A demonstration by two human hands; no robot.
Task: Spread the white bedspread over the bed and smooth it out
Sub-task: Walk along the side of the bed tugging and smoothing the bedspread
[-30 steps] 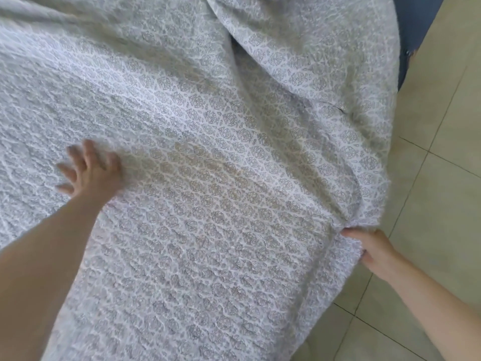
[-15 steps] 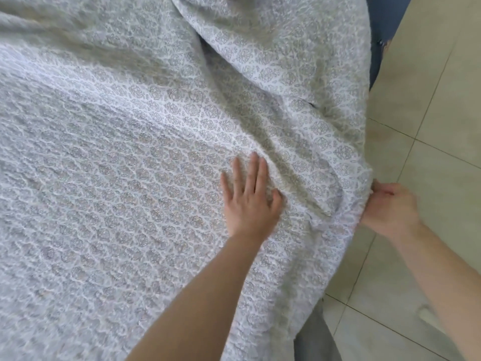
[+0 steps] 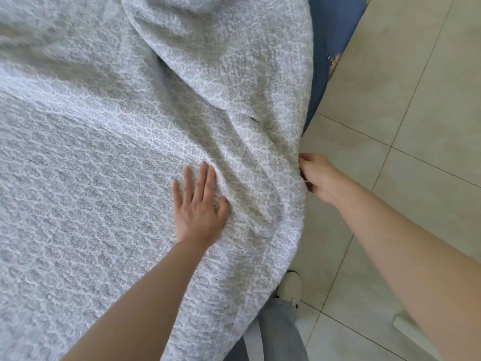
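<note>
We see our left hand (image 3: pixel 199 207) lying flat, palm down — fingers straight and slightly fanned, thumb out to the right, the bare forearm running back to the lower left. Our right hand (image 3: pixel 316 175) reaches in from the lower right on a bare, nearly straight arm — its fingers curled in a pinch, knuckles up.
</note>
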